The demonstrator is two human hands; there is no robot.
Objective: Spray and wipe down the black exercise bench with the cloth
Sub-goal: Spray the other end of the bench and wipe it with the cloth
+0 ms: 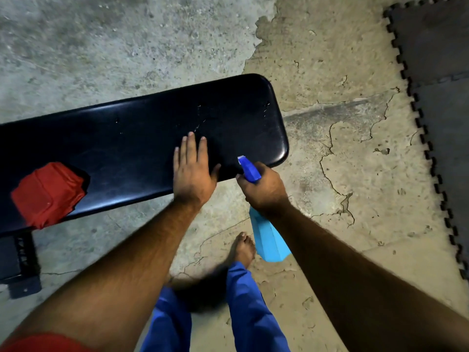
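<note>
The black exercise bench (132, 138) runs from the left edge to the centre right, with a few wet droplets on its right part. My left hand (194, 171) lies flat and open on the pad near its front edge. My right hand (262, 188) grips a light blue spray bottle (270, 240) by its dark blue trigger head (250, 168), just off the bench's front right corner, nozzle pointing at the pad. A folded red cloth (48, 194) rests on the bench's left part, apart from both hands.
The floor is cracked, worn concrete (342, 153). Dark interlocking foam mats (436, 72) cover the right side. The bench's black metal foot (20, 268) stands at the lower left. My bare foot (242, 250) and blue trouser legs are below the bench.
</note>
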